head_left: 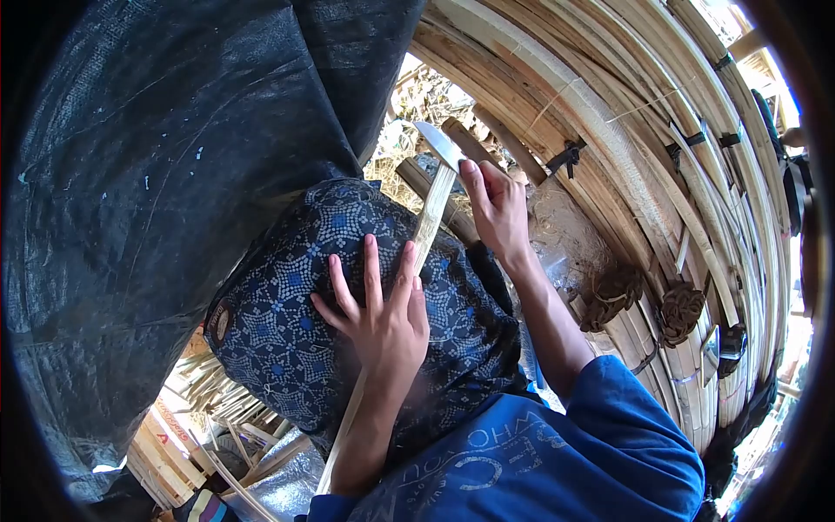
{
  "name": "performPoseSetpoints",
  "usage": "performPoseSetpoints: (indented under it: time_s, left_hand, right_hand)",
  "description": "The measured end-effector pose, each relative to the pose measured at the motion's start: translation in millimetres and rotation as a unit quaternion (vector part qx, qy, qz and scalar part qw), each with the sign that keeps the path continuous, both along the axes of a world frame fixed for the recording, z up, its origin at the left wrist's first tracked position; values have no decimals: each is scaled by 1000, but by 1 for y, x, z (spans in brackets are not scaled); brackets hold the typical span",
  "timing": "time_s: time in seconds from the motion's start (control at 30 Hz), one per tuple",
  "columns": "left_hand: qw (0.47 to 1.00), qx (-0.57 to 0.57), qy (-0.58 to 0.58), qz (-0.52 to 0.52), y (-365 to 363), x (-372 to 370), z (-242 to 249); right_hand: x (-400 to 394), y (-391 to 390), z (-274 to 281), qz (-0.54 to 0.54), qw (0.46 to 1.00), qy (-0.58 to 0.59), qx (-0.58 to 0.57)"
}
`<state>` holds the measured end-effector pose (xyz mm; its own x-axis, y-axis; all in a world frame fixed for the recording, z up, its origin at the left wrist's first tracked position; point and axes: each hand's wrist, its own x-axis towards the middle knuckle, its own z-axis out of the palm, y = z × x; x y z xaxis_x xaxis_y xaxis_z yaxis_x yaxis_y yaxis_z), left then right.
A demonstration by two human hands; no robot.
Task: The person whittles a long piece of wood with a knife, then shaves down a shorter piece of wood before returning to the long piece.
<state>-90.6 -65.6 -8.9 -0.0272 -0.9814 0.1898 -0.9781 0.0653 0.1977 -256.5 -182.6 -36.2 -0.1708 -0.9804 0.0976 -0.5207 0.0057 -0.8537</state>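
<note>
My right hand point(497, 204) is closed round the handle of a knife point(439, 143), whose pale blade lies across the upper end of a thin bamboo strip point(431, 217). The strip slants down over my lap, passes under my left hand point(378, 304) and shows again beside the left forearm. My left hand lies with fingers spread on a dark blue patterned cloth point(296, 287) covering my legs. The strip runs by its index finger and thumb. The knife handle is mostly hidden in my right fist.
A black tarp point(165, 174) hangs at the left. Long bundled bamboo slats point(626, 148) curve along the right, tied with dark bands. Cut poles point(513, 143) lie beyond my knees. Thin sticks point(213, 383) and a silvery sheet point(291, 474) are at the lower left.
</note>
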Motion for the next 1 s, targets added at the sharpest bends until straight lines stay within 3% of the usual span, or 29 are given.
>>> performPoseSetpoints:
  time_s: [0.23,0.3,0.43,1.0]
  left_hand:
    - [1000,-5,-16,9,-1,-4,-2]
    - [1000,-7,-11,12,-1,-5,-2]
    - [1000,-10,-12,9,-1,-5,-3]
    - [1000,-8,2,17,-3,-7,-3]
  right_hand:
    - [19,11,-5,5,1000,-18,8]
    - [27,21,-13,7,998,-10,-55]
    - [22,5,-7,-20,997,14,-74]
    - [30,0,-14,-20,997,-4,-69]
